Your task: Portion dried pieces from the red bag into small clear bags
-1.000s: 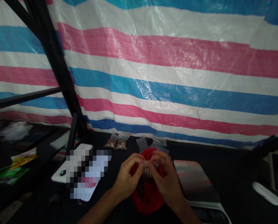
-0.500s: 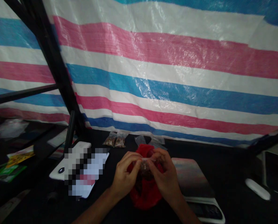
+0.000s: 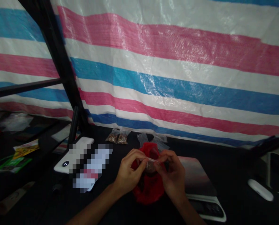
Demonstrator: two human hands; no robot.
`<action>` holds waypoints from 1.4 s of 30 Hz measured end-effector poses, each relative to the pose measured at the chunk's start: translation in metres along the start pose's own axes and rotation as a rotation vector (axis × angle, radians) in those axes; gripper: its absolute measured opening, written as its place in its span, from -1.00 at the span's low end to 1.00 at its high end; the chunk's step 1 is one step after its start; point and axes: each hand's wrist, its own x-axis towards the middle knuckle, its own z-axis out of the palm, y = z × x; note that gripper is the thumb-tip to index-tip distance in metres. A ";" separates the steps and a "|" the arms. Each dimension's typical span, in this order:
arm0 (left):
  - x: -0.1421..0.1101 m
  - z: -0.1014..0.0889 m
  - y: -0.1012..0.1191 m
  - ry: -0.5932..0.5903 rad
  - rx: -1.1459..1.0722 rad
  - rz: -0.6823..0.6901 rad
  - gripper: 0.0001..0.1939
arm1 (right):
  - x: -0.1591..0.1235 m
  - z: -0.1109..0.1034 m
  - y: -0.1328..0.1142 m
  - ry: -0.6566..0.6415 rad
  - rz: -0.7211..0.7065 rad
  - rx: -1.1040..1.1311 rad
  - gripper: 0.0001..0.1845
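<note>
A small clear plastic bag [image 3: 150, 164] of brown bits is pinched between the left hand [image 3: 129, 171] and right hand [image 3: 171, 175], held together above a red plastic bag [image 3: 149, 190]; two filled packets [image 3: 118, 137] behind it haven't moved.

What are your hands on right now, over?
Left hand and right hand pinching the top of a small clear plastic bag, brown contents inside. Crumpled red plastic bag beneath. Flat digital scale just to the right.
</note>
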 end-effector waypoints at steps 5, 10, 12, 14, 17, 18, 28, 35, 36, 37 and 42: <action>0.011 -0.007 -0.011 0.304 -0.188 -0.291 -0.76 | 0.002 -0.001 0.006 0.025 -0.023 -0.118 -0.72; 0.028 -0.029 -0.032 0.524 -0.232 -0.458 -0.61 | 0.007 -0.003 0.010 0.013 -0.018 -0.259 -0.78; 0.030 -0.031 -0.042 0.487 -0.243 -0.514 -0.56 | 0.008 -0.004 0.013 -0.018 -0.025 -0.302 -0.81; 0.027 -0.029 -0.051 0.457 -0.229 -0.564 -0.54 | 0.011 -0.005 0.016 -0.061 -0.042 -0.337 -0.84; 0.022 -0.025 -0.057 0.448 -0.071 -0.521 -0.58 | 0.014 -0.007 0.018 -0.137 -0.086 -0.400 -0.85; 0.020 -0.025 -0.055 0.448 0.012 -0.465 -0.61 | 0.015 -0.008 0.017 -0.186 -0.105 -0.437 -0.87; 0.010 -0.018 -0.018 -0.091 0.373 0.012 -0.78 | 0.011 -0.008 0.000 -0.720 -0.179 -0.611 -0.51; 0.008 -0.016 -0.025 -0.232 0.394 -0.135 -0.76 | 0.046 -0.029 0.021 -0.363 -0.177 -0.737 -0.72; 0.008 -0.017 -0.026 -0.210 0.400 -0.142 -0.77 | 0.054 -0.033 0.026 -0.374 -0.159 -0.824 -0.71; 0.009 -0.017 -0.026 -0.182 0.397 -0.147 -0.77 | 0.061 -0.036 0.032 -0.389 -0.135 -0.904 -0.71; 0.010 -0.018 -0.030 -0.022 0.376 -0.150 -0.77 | 0.074 -0.044 0.049 -0.400 -0.064 -0.961 -0.79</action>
